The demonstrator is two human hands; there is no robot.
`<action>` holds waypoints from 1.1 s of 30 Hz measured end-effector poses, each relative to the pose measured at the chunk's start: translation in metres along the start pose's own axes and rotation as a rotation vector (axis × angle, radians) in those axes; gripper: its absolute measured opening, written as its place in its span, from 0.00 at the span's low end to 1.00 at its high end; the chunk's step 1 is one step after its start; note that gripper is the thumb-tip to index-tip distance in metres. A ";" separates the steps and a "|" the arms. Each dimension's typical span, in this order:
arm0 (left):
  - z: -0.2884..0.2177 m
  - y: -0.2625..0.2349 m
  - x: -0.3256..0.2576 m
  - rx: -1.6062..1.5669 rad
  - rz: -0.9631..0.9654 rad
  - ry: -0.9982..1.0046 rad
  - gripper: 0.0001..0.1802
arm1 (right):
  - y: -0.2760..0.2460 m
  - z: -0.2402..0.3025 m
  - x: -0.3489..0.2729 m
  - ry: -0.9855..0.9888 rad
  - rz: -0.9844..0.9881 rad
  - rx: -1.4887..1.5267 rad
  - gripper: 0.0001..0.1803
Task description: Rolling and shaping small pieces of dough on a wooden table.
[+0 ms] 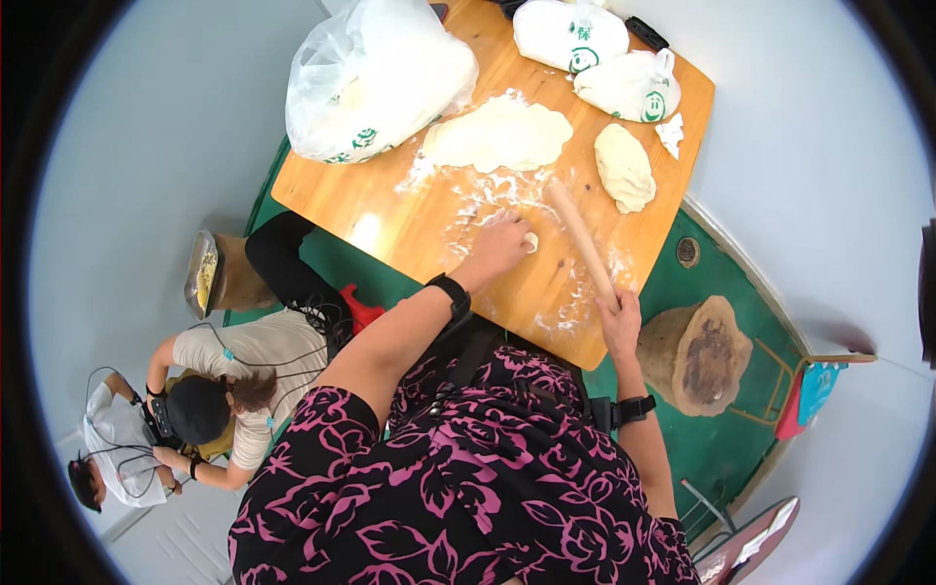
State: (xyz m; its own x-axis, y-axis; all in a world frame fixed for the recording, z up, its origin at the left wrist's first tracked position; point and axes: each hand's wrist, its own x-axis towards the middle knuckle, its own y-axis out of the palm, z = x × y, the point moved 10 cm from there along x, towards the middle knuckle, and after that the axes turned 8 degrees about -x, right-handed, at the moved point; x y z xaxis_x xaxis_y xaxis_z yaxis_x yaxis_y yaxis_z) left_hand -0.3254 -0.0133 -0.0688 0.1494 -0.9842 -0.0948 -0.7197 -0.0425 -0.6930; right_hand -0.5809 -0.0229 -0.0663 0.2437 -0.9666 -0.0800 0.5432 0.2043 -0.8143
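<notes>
1. Two hands in play over the floury tabletop (341, 190)! Left hand (499, 244): fingers curled closed on a small dough piece (531, 242), its pale edge peeking out at their right.
2. Over to the right hand (620, 320): fingers wrapped round the near end of a rolling pin (582, 239), its far end slanting up just right of the left fingers.
3. Beyond the left fingers, a broad dough slab (502, 135) lies spread out; straight beyond the right fingers, past the pin, sits a dough lump (624, 168).
4. Progress? Early, I'd judge: one small piece in hand, but slab and lump each one mass, so most dough looks left to work. How flat that small piece is, I cannot tell.
5. Farthest beyond the left fingers, a bulging plastic bag (390, 73)!
</notes>
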 end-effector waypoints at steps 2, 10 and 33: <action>-0.003 0.007 0.003 0.035 0.005 0.031 0.13 | 0.000 0.001 -0.002 0.013 0.002 -0.014 0.17; 0.034 0.031 -0.008 -0.419 0.104 -0.325 0.12 | -0.007 0.005 -0.004 -0.008 -0.051 0.031 0.15; -0.030 0.031 -0.047 0.337 0.225 0.348 0.26 | 0.038 0.058 0.018 -0.274 0.093 -0.063 0.19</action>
State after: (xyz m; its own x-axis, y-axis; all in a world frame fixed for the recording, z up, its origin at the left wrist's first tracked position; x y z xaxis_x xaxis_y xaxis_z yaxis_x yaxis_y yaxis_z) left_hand -0.3753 0.0264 -0.0645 -0.2584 -0.9639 -0.0649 -0.4415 0.1776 -0.8795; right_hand -0.5090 -0.0239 -0.0650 0.5021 -0.8648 -0.0046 0.4595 0.2713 -0.8457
